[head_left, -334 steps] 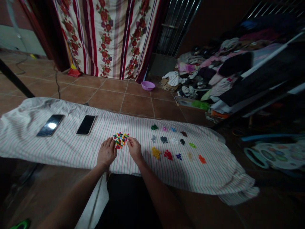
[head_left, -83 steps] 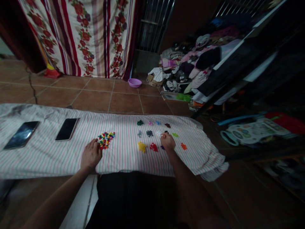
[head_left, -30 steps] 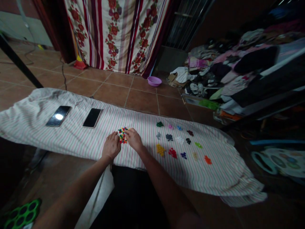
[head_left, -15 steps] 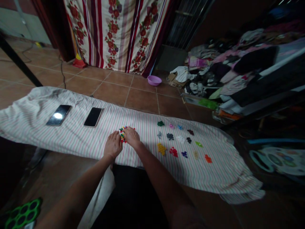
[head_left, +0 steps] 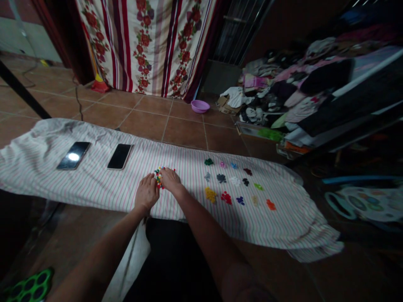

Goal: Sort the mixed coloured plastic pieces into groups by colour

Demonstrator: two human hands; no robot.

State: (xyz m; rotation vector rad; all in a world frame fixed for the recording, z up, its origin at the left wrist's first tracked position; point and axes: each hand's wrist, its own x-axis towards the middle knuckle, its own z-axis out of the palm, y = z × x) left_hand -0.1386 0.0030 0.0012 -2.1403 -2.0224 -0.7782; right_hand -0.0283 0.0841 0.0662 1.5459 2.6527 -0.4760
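A mixed pile of small coloured pieces (head_left: pixel 159 180), perhaps beads or tiny bricks, lies on a striped cloth (head_left: pixel 185 163). My left hand (head_left: pixel 147 192) rests flat at the pile's left edge, its fingers stretched forward. From the right, my right hand (head_left: pixel 171 179) lies over part of the pile, fingers extended and hiding some pieces. Neither hand visibly grips anything. To the right, small heaps sorted by colour sit in rows, among them yellow pieces (head_left: pixel 210 195), red pieces (head_left: pixel 226 198), dark grey pieces (head_left: pixel 221 178), green pieces (head_left: pixel 208 161) and orange pieces (head_left: pixel 270 204).
Two phones, one dark with a bright reflection (head_left: pixel 74 156) and one black-screened (head_left: pixel 119 157), lie on the cloth's left. Beyond are a purple basin (head_left: pixel 200 106) on the tiled floor, a flowered curtain (head_left: pixel 157 50) and heaped clothes (head_left: pixel 283 92).
The view has shifted slightly, moving everything a little to the left. Both hands stay at the mixed pile, with the right one possibly shifted a little over the pieces.
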